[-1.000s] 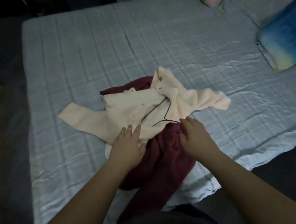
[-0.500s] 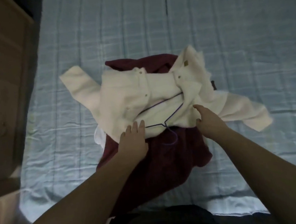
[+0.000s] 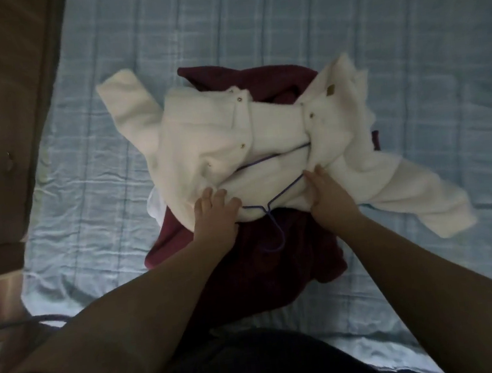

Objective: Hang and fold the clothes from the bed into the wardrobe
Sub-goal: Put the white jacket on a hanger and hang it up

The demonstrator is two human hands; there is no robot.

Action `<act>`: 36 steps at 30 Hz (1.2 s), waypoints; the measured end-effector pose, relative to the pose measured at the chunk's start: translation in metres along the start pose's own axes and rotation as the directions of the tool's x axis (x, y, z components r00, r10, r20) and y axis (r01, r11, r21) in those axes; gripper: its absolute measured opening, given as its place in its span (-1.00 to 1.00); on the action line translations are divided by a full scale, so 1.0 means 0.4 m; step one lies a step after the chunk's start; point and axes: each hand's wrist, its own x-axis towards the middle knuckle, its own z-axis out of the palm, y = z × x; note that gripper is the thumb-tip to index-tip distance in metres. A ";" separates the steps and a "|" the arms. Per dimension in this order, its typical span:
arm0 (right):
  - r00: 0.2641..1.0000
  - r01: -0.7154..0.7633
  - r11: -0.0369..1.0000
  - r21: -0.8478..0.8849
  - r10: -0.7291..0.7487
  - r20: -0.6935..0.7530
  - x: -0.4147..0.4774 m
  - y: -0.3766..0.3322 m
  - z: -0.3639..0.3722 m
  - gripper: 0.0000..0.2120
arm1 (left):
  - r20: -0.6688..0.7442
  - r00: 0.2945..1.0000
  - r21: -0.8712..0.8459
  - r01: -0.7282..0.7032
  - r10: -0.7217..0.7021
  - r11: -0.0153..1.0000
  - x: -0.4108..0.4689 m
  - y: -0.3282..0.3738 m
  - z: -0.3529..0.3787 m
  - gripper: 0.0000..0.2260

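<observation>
Shifted off the hanger (image 3: 267, 209) hook, right hand (image 3: 328, 191) presses straight-fingered and left hand (image 3: 215, 212) lies flat on the cream jacket (image 3: 210, 147) on the bed (image 3: 406, 48); hanging seems underway, so lifting by the hook probably follows.

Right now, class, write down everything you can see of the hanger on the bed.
The hanger is thin purple-blue wire. Its hook lies flat on the dark red garment, pointing toward the person. Its arms run into the cream jacket, partly hidden. The left hand and right hand press the jacket either side of the neck; the right one reaches one wire arm.
</observation>
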 end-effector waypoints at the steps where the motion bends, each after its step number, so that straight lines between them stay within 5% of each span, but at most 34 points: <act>1: 1.000 0.018 1.000 0.007 -0.018 0.012 -0.008 0.007 0.001 -0.26 | 0.008 1.000 0.025 0.020 -0.020 0.999 0.008 0.006 -0.001 -0.60; 6: 0.998 0.062 0.991 0.118 -0.060 -0.021 -0.024 -0.001 -0.007 -0.17 | -0.039 0.996 -0.005 0.081 -0.081 0.997 0.027 0.019 -0.046 -0.65; 14: 0.966 0.158 0.984 0.084 -0.137 -0.220 -0.062 -0.108 -0.030 -0.18 | -0.305 0.952 -0.180 -0.059 0.001 0.982 -0.088 -0.063 -0.210 -0.65; 21: 0.755 0.298 0.954 -0.028 -0.254 -0.605 -0.181 -0.212 -0.080 -0.16 | -0.543 0.834 -0.227 -0.261 0.100 0.938 -0.222 -0.092 -0.349 -0.75; 26: 0.619 0.337 0.941 -0.022 -0.239 -0.748 -0.309 -0.279 -0.104 -0.20 | -0.635 0.750 -0.182 -0.379 0.186 0.907 -0.351 -0.123 -0.414 -0.62; 29: 0.532 0.274 0.949 -0.158 -0.287 -0.797 -0.392 -0.329 -0.132 -0.30 | -0.714 0.663 -0.101 -0.416 0.226 0.904 -0.458 -0.161 -0.446 -0.71; 36: 0.529 0.434 0.892 -0.130 -0.369 -0.764 -0.593 -0.502 -0.173 -0.41 | -0.791 0.588 -0.174 -0.485 0.172 0.857 -0.687 -0.318 -0.534 -0.69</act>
